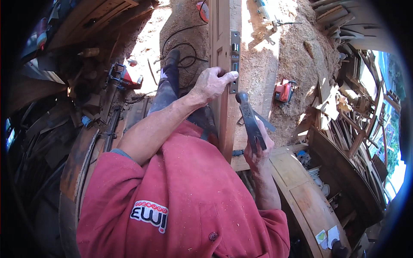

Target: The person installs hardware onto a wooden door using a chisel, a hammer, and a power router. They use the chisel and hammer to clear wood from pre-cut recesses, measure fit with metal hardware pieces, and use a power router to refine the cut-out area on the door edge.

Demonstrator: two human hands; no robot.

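A wooden panelled door stands on edge in front of me, with a dark metal mortise lock set into its upper edge. My left hand is closed over the door's left side, fingers curled, its thumb resting on the lock's faceplate. Whether anything small sits under those fingers is hidden. To the right of the door, my right hand grips a claw hammer, its round face toward the lock and its claw toward me. A dark flat blade-like piece shows beside the hammer head; what it belongs to is unclear.
Sawdust covers the ground. A red power tool lies right of the door, another red tool to the left. A black cable coils near my foot. Wooden panels and scrap boards crowd the right.
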